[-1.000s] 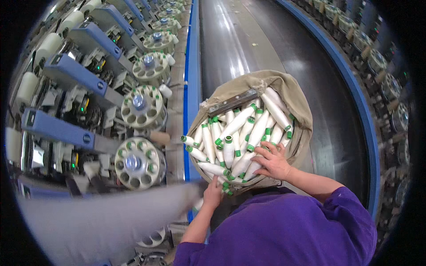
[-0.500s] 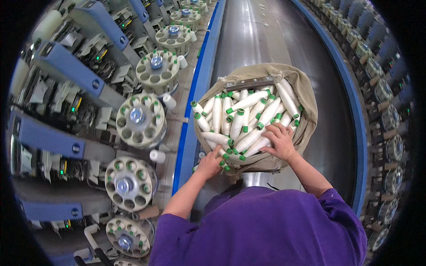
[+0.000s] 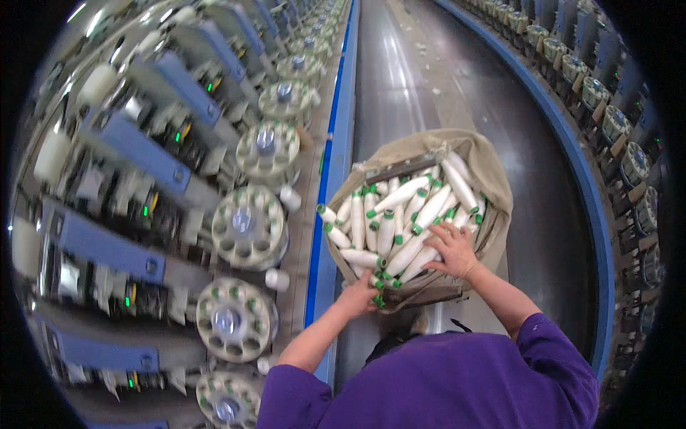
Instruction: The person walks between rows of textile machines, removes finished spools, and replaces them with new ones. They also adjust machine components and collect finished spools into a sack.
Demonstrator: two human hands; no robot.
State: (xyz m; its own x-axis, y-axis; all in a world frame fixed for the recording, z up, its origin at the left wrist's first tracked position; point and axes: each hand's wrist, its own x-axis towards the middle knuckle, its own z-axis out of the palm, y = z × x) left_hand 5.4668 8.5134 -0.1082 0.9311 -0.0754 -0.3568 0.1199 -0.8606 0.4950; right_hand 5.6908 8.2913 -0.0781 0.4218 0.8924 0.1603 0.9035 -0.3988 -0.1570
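A beige cloth sack (image 3: 493, 179) stands in front of me, filled with white yarn bobbins (image 3: 357, 218) that have green ends. At the sack's near left rim my left hand (image 3: 357, 294) is closed around a few bobbins, whose green ends (image 3: 379, 301) poke out past the fingers. How many it holds is hidden. My right hand (image 3: 455, 250) lies over the bobbins at the near right side, fingers spread and touching the top ones.
Along the left runs a row of winding machines with round bobbin magazines (image 3: 243, 227) and blue arms (image 3: 114, 239). A blue rail (image 3: 336, 143) edges the aisle floor (image 3: 400, 86). More machines (image 3: 616, 123) line the right. White cones (image 3: 277, 279) stand beside the left magazines.
The view has tilted up the aisle, so the sack appears lower. My left hand has drawn closer to the sack's rim with its bobbins. My right hand stays on the pile.
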